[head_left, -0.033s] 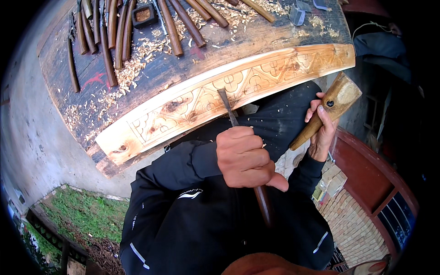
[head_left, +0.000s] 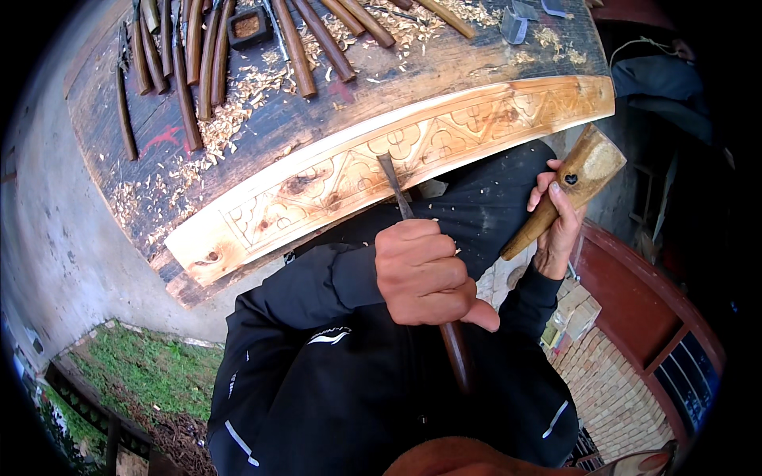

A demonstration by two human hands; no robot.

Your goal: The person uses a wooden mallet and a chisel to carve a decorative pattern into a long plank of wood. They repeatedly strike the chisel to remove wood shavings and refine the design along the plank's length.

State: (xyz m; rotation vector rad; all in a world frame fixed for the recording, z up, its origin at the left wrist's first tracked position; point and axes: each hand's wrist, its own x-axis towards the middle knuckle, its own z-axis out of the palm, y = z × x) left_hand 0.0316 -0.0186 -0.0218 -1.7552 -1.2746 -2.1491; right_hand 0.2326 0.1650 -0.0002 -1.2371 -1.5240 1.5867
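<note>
My left hand (head_left: 425,274) is wrapped round the dark wooden handle of a chisel (head_left: 456,353), thumb pointing out to the right. Its steel blade reaches up and away, the tip at the carved face of a long pale wooden board (head_left: 194,242). Outlined zigzags and lobed flower shapes run along that board. Out to the right, my right hand (head_left: 562,214) grips a wooden mallet (head_left: 594,163) by its tapered part, the wide head upward and apart from the chisel. A dark hole or knot shows in the mallet's side.
The board lies along the near edge of a dark, worn workbench (head_left: 262,131). Several wood-handled carving tools (head_left: 208,67) lie at its far side beside a small dark square box (head_left: 248,26). Wood shavings (head_left: 230,131) are scattered about. My dark-trousered leg (head_left: 476,206) is under the board's near edge.
</note>
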